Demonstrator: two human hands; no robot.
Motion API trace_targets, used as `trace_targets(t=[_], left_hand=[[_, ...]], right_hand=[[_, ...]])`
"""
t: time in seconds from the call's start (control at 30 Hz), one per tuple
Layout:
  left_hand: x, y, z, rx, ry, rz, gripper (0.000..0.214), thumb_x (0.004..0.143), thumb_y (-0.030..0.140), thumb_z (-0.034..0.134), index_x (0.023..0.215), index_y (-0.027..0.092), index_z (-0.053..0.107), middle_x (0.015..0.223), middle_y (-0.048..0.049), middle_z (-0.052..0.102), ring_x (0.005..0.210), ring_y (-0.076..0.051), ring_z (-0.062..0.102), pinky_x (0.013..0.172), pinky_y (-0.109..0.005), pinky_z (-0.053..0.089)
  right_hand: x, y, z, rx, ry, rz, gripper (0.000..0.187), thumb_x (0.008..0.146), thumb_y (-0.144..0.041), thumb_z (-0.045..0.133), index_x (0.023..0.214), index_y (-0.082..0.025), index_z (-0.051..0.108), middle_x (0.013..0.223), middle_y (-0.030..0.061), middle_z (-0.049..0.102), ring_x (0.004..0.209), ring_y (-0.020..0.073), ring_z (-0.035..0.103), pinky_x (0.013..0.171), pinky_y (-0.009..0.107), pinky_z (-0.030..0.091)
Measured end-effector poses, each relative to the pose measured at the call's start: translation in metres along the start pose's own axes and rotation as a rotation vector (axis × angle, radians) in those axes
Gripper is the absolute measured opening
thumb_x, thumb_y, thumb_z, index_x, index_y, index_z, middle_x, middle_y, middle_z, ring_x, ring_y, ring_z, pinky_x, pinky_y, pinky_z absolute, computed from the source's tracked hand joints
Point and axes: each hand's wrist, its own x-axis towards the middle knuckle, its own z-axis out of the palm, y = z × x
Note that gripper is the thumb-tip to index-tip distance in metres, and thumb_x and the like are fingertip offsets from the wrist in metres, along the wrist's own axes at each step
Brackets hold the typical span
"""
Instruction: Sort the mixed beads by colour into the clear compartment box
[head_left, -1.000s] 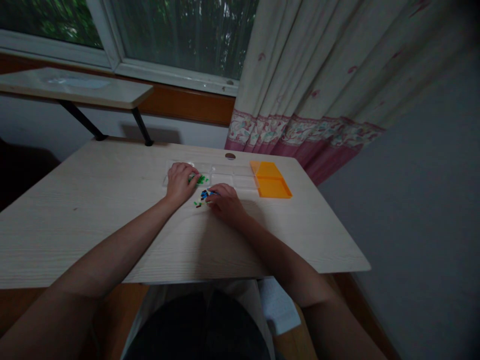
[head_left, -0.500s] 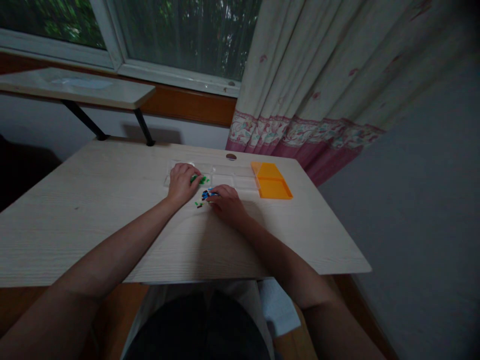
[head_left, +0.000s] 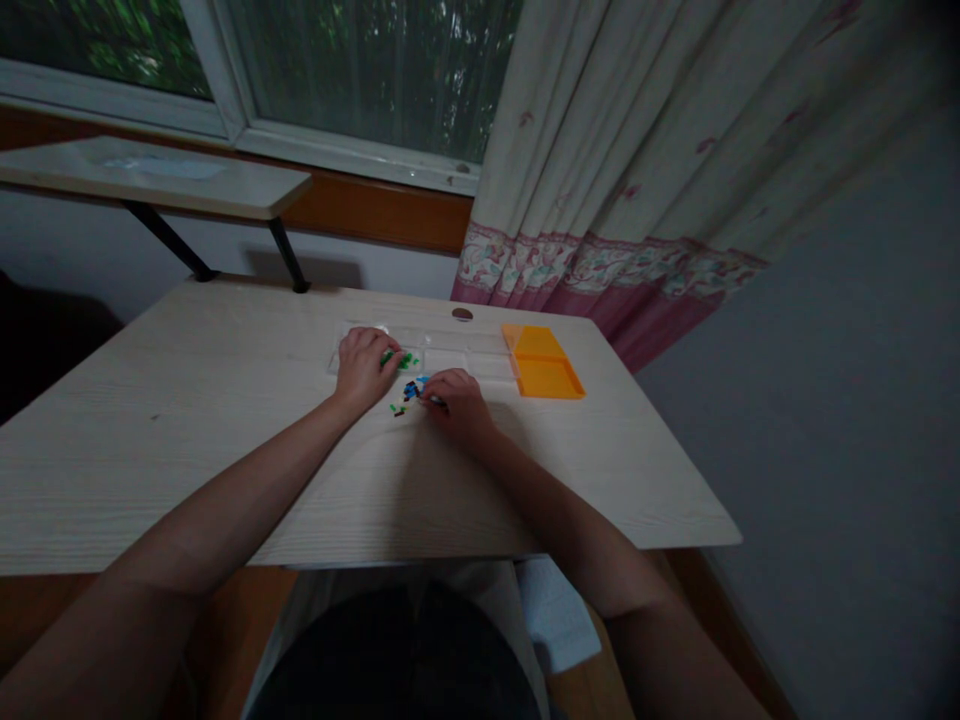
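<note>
Bricks [head_left: 411, 391], tiny toy ones in blue, black, green and brown, lie in one loose cluster just left of the frame's center, too small to count singly. Just above them, a second group, green pieces [head_left: 407, 360], sits at one clear compartment tray [head_left: 447, 359] with two rows of cells. Two hands are at work: the left hand [head_left: 365, 360] curls over the tray's left end, fingertips at the green pieces; the right hand [head_left: 459, 403] has its fingers bent together at the cluster's right edge. Whether either grips a piece, I cannot tell. One orange plastic box [head_left: 549, 376] adjoins the tray's right end. All rest on one pale wooden table [head_left: 600, 470]. At upper left stands one shelf [head_left: 247, 192] on two visible black legs [head_left: 287, 255]; one flowered curtain [head_left: 600, 150] fills the upper right.
</note>
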Motion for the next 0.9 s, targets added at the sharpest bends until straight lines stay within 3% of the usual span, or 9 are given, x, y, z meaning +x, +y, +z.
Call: trace_targets(t=[0.27, 0.43, 0.57, 0.73, 0.9], left_hand=[[-0.001, -0.002, 0.000, 0.014, 0.008, -0.023, 0.025, 0.094, 0.034, 0.051, 0.098, 0.022, 0.072, 0.104, -0.0095, 0.064, 0.108, -0.030, 0.047, 0.093, -0.047, 0.036], [-0.001, -0.003, 0.000, -0.006, 0.024, 0.005, 0.028, 0.095, 0.033, 0.048, 0.099, 0.021, 0.072, 0.103, -0.0104, 0.063, 0.106, -0.029, 0.048, 0.093, -0.047, 0.037], [-0.001, 0.003, -0.004, -0.080, -0.001, 0.148, 0.029, 0.096, 0.034, 0.046, 0.101, 0.020, 0.070, 0.101, -0.0094, 0.064, 0.105, -0.026, 0.050, 0.095, -0.044, 0.038], [-0.004, 0.018, -0.010, -0.167, -0.191, 0.426, 0.028, 0.097, 0.035, 0.045, 0.103, 0.021, 0.069, 0.099, -0.0069, 0.066, 0.102, -0.023, 0.053, 0.098, -0.042, 0.038], [-0.006, 0.026, -0.015, -0.170, -0.282, 0.485, 0.032, 0.097, 0.034, 0.042, 0.112, 0.022, 0.067, 0.101, -0.0073, 0.067, 0.104, -0.024, 0.054, 0.099, -0.042, 0.038]], right_hand=[[0.000, 0.006, -0.001, 0.188, 0.193, 0.166, 0.015, 0.091, -0.032, 0.057, 0.087, -0.022, 0.066, 0.087, 0.0040, 0.068, 0.086, 0.0190, 0.058, 0.084, 0.033, 0.044], [-0.001, 0.006, 0.000, 0.391, 0.218, 0.298, 0.018, 0.088, -0.039, 0.060, 0.085, -0.022, 0.066, 0.082, 0.0006, 0.067, 0.075, 0.0150, 0.059, 0.075, 0.028, 0.048], [-0.001, 0.008, 0.002, 0.505, 0.216, 0.364, 0.021, 0.083, -0.042, 0.065, 0.084, -0.022, 0.069, 0.080, -0.0004, 0.068, 0.071, 0.0138, 0.061, 0.070, 0.026, 0.049], [-0.001, 0.008, 0.000, 0.446, 0.247, 0.306, 0.015, 0.084, -0.037, 0.066, 0.086, -0.022, 0.071, 0.085, 0.0012, 0.070, 0.077, 0.0153, 0.063, 0.076, 0.028, 0.051], [-0.001, 0.008, -0.002, 0.380, 0.245, 0.247, 0.013, 0.086, -0.032, 0.062, 0.091, -0.023, 0.070, 0.092, 0.0032, 0.071, 0.085, 0.0171, 0.065, 0.082, 0.031, 0.053]])
